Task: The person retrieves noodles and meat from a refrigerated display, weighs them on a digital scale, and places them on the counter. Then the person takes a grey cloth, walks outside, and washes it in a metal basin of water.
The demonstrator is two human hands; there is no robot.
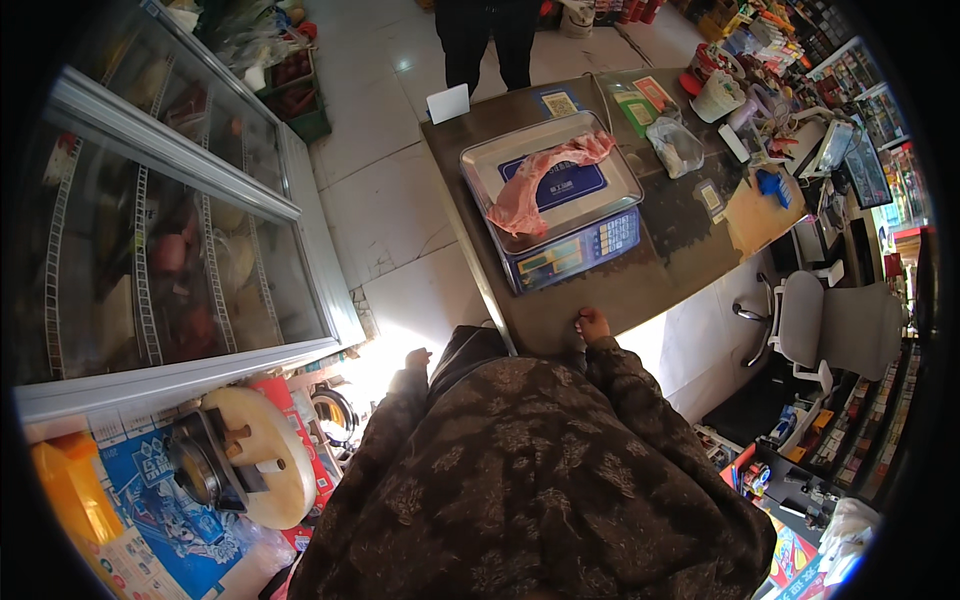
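Observation:
A curved strip of raw meat (pixel 531 180) lies across the steel pan (pixel 480 161) of a blue digital weighing scale (pixel 574 251) on a dark counter. Its keypad and display face my side. My right hand (pixel 592 325) is over the counter's near edge, below the scale, with its fingers curled and nothing visible in them. Beside my left thigh, over the brightly lit floor, hangs my left hand (pixel 418 358); its fingers are partly hidden and I see nothing held. Neither hand touches the meat or the scale.
A person in dark trousers (pixel 487 45) stands beyond the counter (pixel 675 255). At left is a glass-door display fridge (pixel 187 247), with a round cutting board (pixel 262 457) below. A plastic bag (pixel 675 146) and printed code cards (pixel 639 111) lie right of the scale. A grey chair (pixel 832 322) stands at right.

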